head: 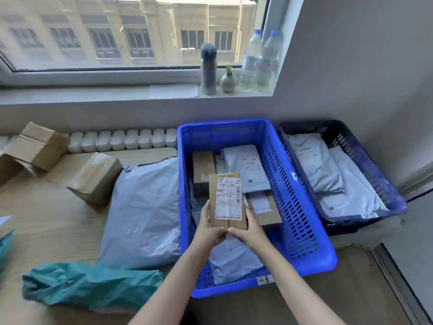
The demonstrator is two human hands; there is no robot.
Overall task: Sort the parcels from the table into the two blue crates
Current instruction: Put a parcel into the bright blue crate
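Teal item [5, 246], tabletop's left edge: cut off by the frame. Grey mailer [234, 261], bright blue crate [293, 207]: top hidden behind left hand [208, 231] and right hand [249, 231]. Cardboard box [228, 200] label: fine print unreadable.

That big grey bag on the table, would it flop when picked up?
Probably floppy: the grey bag looks like wrinkled, soft film. It would likely sag if lifted by one edge. Its glossy skin may be slippery.
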